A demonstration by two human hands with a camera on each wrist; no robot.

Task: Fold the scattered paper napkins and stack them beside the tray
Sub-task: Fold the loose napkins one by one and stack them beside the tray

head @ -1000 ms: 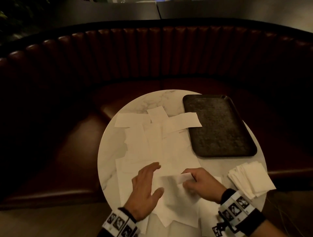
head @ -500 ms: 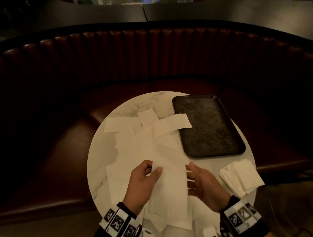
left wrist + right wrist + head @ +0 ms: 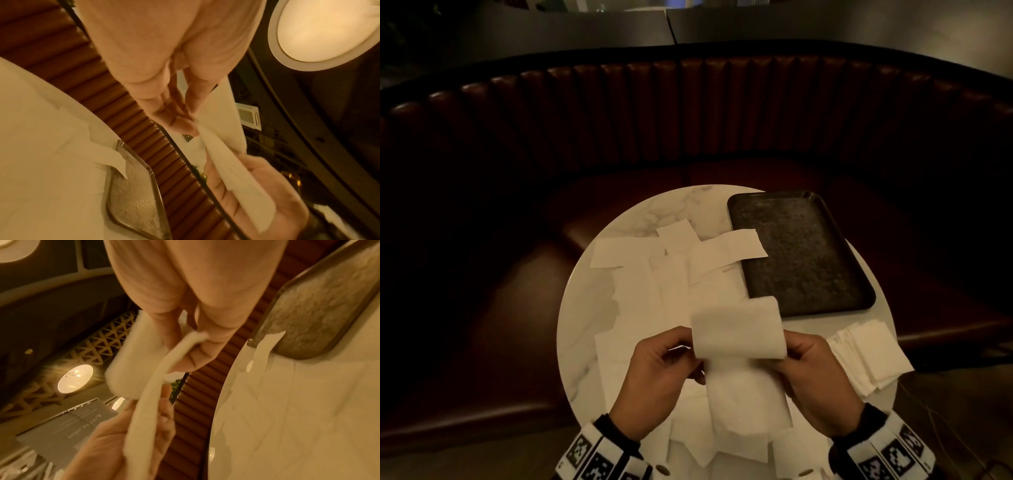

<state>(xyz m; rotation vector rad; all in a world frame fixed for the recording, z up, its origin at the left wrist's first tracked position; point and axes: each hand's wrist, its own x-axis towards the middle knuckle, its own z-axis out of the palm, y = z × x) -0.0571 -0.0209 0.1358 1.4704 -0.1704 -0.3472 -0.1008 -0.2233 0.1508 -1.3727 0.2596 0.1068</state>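
Hands meet low in the middle of the head view, raised above a round white marble table. The left hand pinches the left edge of a white paper napkin between thumb and curled fingers, and the right hand pinches its right edge in the same narrow grip. The napkin's upper half curls forward over itself in a soft roll while its lower half hangs down between the wrists. Both wrist views show thumb and fingertips closed on the paper, blurred.

Loose white paper napkins lie scattered and overlapping across the centre and left of the tabletop, one corner resting over the left rim of a dark speckled rectangular tray in the upper right of the table. A stack of folded white napkins sits at the table's right edge, just below the tray. A curved bench of ribbed dark red leather fills the upper frame.
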